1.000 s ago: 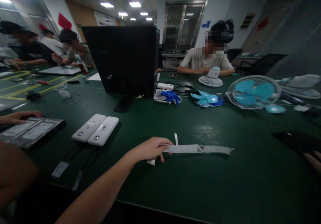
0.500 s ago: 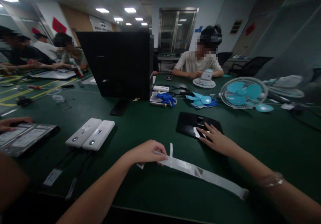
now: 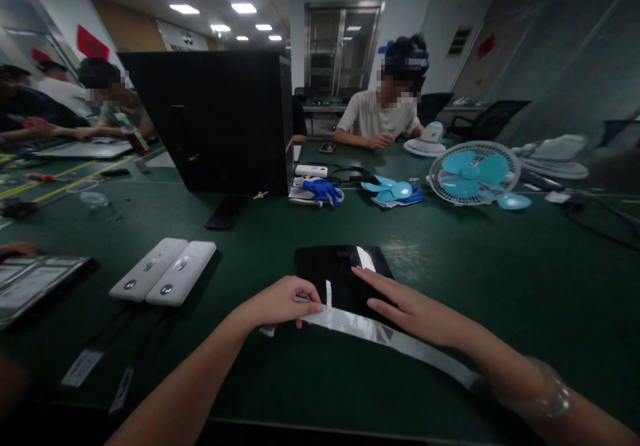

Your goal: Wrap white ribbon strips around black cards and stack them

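Note:
My left hand [image 3: 281, 301] pinches one end of a long grey-white flat strip [image 3: 367, 328] that lies across the green table in front of me. My right hand [image 3: 407, 308] rests flat, fingers spread, on the near edge of a flat black plate [image 3: 333, 276] with a small white label. The strip runs under my right forearm towards the right. Part of the black plate is hidden by my right hand and the strip.
Two white oblong devices [image 3: 163, 277] lie to the left, a tall black computer case [image 3: 215, 123] stands behind. A black phone [image 3: 226, 213], blue gloves [image 3: 323, 191], blue fan blades [image 3: 393, 191] and fan grilles [image 3: 474, 173] lie farther back. A person sits across [image 3: 380, 116]; others work at left.
My right hand came in from the right and slid the black plate leftward and nearer, up to the strip. My left hand kept hold of the strip, whose far end swung towards me.

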The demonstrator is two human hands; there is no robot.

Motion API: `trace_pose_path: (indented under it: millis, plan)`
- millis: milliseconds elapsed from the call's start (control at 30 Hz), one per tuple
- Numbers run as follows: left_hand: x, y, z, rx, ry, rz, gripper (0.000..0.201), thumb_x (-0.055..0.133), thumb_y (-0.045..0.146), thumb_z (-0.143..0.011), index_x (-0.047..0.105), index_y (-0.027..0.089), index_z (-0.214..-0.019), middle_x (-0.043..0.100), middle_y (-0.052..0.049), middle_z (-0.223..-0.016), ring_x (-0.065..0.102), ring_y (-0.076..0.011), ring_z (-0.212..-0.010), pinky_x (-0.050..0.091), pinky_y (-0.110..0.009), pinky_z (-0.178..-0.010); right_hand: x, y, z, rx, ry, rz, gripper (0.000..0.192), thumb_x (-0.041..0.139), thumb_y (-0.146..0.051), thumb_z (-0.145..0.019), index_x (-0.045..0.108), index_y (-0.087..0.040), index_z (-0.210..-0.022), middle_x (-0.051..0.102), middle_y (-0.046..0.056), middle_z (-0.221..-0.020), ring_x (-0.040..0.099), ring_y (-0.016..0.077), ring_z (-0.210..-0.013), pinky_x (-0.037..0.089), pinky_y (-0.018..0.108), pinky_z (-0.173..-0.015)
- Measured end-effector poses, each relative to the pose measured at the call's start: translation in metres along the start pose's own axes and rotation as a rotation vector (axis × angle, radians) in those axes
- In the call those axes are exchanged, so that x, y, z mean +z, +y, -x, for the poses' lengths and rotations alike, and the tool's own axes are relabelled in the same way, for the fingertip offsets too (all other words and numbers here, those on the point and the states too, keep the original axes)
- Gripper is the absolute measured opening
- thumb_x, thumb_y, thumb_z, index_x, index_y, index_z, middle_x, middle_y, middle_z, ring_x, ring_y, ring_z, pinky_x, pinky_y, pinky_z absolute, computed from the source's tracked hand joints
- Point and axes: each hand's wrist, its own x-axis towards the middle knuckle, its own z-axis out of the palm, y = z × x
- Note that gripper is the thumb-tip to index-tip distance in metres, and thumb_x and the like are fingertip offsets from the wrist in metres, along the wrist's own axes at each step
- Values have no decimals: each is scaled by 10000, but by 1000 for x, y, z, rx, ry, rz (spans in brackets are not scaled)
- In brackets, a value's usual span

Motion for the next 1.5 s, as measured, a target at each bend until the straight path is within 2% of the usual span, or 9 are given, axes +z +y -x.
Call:
trace_pose_path:
  millis: [133, 233, 367, 433, 700, 1067, 1300, 1400, 1500]
  plan:
    - [7, 2, -5, -5, 58, 130, 299, 622, 419, -814, 644, 133, -901, 655, -26, -815, 584, -95, -570, 419, -207, -511, 0, -18, 7, -136, -1, 77, 666, 540, -460, -909, 226, -395, -1493, 204, 16, -1553, 356, 275, -1340, 380, 483, -1063]
    - [11, 0, -9, 3, 50, 161, 353, 580, 456, -845, 634, 139, -990, 662, -34, -845, 595, -91, -565, 356, -180, -457, 5, -23, 5, -255, 51, 209, 583, 495, -233, -931, 318, -420, -1454, 297, 19, -1516, 458, 246, -1256, 441, 454, -992]
    - [7, -9, -11, -5, 176, 141, 434, 435, 484, -922, 559, 203, -1229, 641, -65, -1028, 650, -131, -701, 412, -200, -491, 4, -7, -2, -290, 157, 317, 549, 437, -113, -909, 448, -375, -1391, 456, 40, -1400, 484, 234, -1213, 449, 466, -959]
    - [4, -11, -10, -1, 255, 28, 419, 414, 461, -935, 556, 211, -1240, 644, -60, -1012, 639, -133, -693, 444, -225, -533, 3, 3, -4, -276, 180, 340, 549, 434, -98, -899, 468, -367, -1376, 467, 36, -1392, 481, 233, -1214, 439, 478, -966]
    - [7, -4, -5, 96, 379, -532, 300, 448, 421, -938, 640, 248, -1090, 680, -26, -1008, 626, -186, -864, 470, -318, -739, 18, 14, -8, -263, 222, 351, 480, 397, -139, -934, 499, -342, -1357, 506, 36, -1363, 498, 221, -1194, 440, 463, -962]
    - [8, -6, -5, 101, 421, -704, 331, 347, 353, -983, 585, 270, -1198, 652, -12, -1187, 601, -193, -1072, 471, -355, -890, 20, 9, -5, -218, 293, 408, 501, 413, -115, -909, 494, -318, -1359, 521, 40, -1348, 517, 216, -1167, 443, 445, -945]
    - [10, -3, -6, 107, 421, -764, 285, 395, 364, -964, 625, 268, -1103, 666, -5, -1105, 602, -190, -1016, 485, -340, -821, 25, 7, -5, -205, 280, 440, 512, 426, -111, -898, 493, -326, -1358, 529, 32, -1338, 507, 212, -1180, 425, 449, -975]
    - [10, -1, -6, 56, 404, -807, 252, 441, 366, -941, 617, 263, -1089, 672, -5, -988, 619, -180, -888, 481, -301, -712, 26, 4, -4, -183, 253, 466, 396, 461, -286, -945, 520, -325, -1335, 505, 45, -1362, 482, 239, -1216, 419, 474, -986]
    - [10, 1, -6, -21, 399, -831, 240, 489, 399, -908, 611, 258, -1060, 646, 4, -841, 603, -165, -729, 433, -263, -591, 26, -2, -5, -152, 226, 487, 441, 493, -475, -924, 532, -306, -1330, 466, 68, -1397, 428, 278, -1273, 390, 521, -1016]
